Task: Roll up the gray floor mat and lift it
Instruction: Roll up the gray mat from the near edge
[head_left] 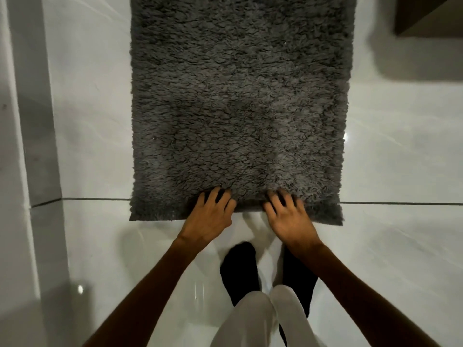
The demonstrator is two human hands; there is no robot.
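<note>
A shaggy gray floor mat (240, 101) lies flat on the white tiled floor, stretching from the top of the view down to my hands. My left hand (209, 216) rests on the mat's near edge, left of centre, fingers spread into the pile. My right hand (288, 216) sits on the same edge, right of centre, fingers also spread and pressing in. Between the two hands the near edge looks slightly raised off the floor. The near corners lie flat. Whether either hand pinches the edge is hidden by the pile.
My feet in black socks (240, 269) stand just behind the mat's near edge. A pale wall or door frame (27, 146) runs along the left. A dark wooden piece of furniture (431, 13) sits at the top right. Glossy white tiles (400, 159) flank the mat.
</note>
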